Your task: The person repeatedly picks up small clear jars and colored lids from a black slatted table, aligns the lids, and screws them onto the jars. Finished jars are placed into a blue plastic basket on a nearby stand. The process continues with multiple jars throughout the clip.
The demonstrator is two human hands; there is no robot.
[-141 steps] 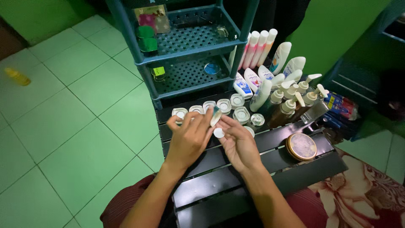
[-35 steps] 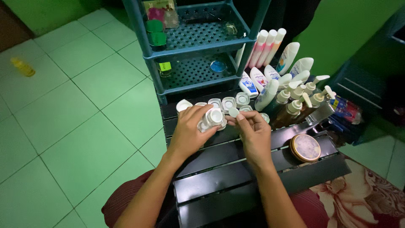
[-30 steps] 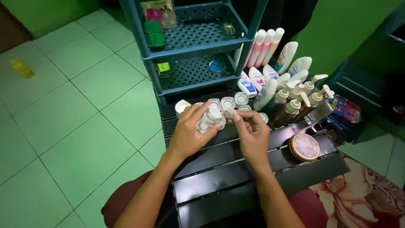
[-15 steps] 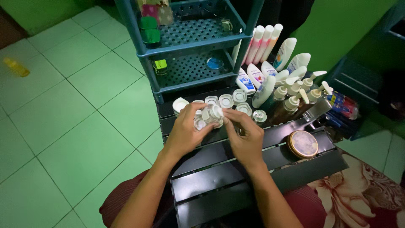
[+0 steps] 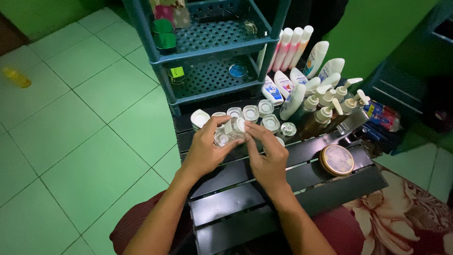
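1. Two hands meet over the black slatted worktop (image 5: 302, 160): our left hand (image 5: 205, 151) is curled around a small clear jar with a white cap (image 5: 234, 127), lifted just above the slats, and seems to cradle a second little jar (image 5: 220, 138) under it.
2. Our right hand (image 5: 268, 158) is half closed, its fingertips (image 5: 250, 126) touching the cap end of the held jar; whether it grips or only steadies the cap we cannot tell.
3. Done so far, as we judge it: a row of matching small jars (image 5: 250, 113) stands along the far edge of the worktop, with a white cup-shaped pot (image 5: 200, 118) at its left end and one clear faceted jar (image 5: 288, 128) just beside our right hand.
4. Left, by the look of it: the jar in hand is not yet set down with the row, and its cap is the part we are working on.
5. Behind the row stand pump bottles (image 5: 325, 113) and white tubes and bottles (image 5: 295, 47), close together; a round gold-rimmed tin (image 5: 337, 159) lies flat on the worktop, well apart from the hands.
6. Past the worktop a blue plastic rack (image 5: 212, 42) holds green-lidded pots (image 5: 163, 35), and a yellow bottle (image 5: 16, 77) lies far off on the green floor tiles (image 5: 71, 132).
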